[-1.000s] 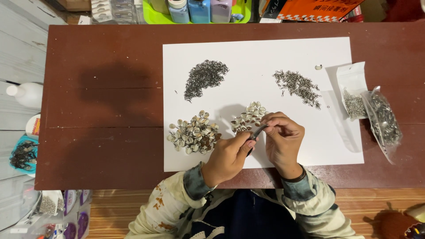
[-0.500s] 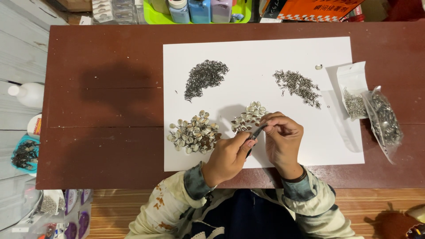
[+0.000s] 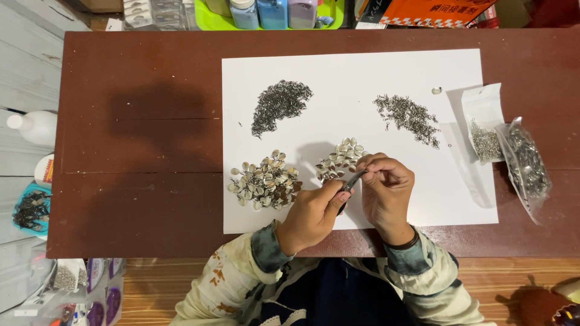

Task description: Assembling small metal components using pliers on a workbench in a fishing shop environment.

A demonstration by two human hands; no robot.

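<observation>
Small pliers (image 3: 350, 183) are clenched in the left hand (image 3: 311, 214). A tiny piece, too small to identify, is pinched by the right hand (image 3: 386, 193); a heap of shells (image 3: 339, 158) lies at eleven o'clock.

A single head-worn camera looks almost straight down from well above the brown worktop (image 3: 139, 151), taking in its full width from left edge to right edge. The far edge runs along the top of the view; the near edge and the wearer's sleeves fill the bottom.
</observation>
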